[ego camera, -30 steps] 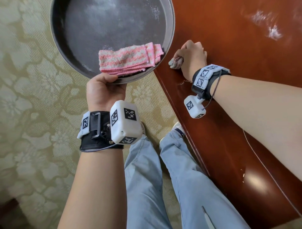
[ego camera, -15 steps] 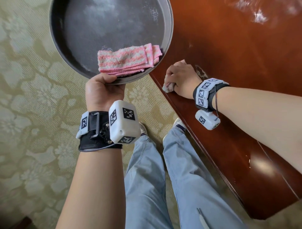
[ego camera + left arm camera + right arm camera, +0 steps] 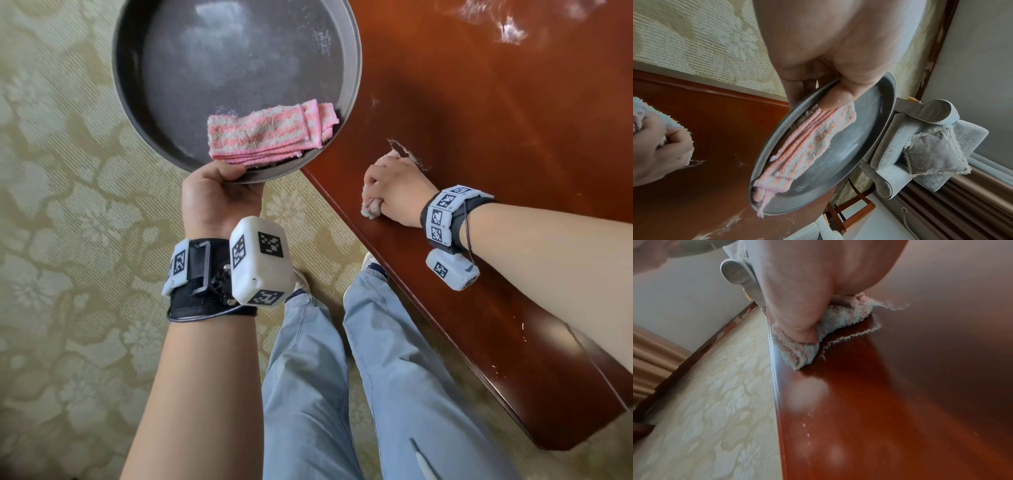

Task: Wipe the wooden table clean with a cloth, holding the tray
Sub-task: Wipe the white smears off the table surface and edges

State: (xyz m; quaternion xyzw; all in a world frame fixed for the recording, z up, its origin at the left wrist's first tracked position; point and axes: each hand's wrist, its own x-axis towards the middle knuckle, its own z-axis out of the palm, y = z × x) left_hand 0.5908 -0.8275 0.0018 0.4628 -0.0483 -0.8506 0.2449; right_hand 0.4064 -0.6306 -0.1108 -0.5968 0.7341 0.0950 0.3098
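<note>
My left hand (image 3: 219, 198) grips the near rim of a round dark metal tray (image 3: 147, 61), held in the air beside the table's left edge. The thumb (image 3: 840, 95) presses on a folded pink-and-white towel (image 3: 267, 135) lying in the tray (image 3: 869, 129). My right hand (image 3: 394, 192) is curled round a bunched pale cloth (image 3: 371, 209) and presses it on the reddish wooden table (image 3: 513, 137) close to its left edge. In the right wrist view the cloth (image 3: 797, 352) sits flat on the table (image 3: 900, 402), with a thin line of white powder (image 3: 851, 335) beside it.
White powder smears (image 3: 510, 31) lie on the far part of the table. A patterned beige carpet (image 3: 68, 240) covers the floor to the left. My legs in light jeans (image 3: 325, 377) stand against the table edge. A grey armchair with a cushion (image 3: 931, 154) stands beyond the tray.
My right hand has slid the cloth along the table edge toward me, leaving a thin powder line behind. The tray in my left hand has stayed nearly still.
</note>
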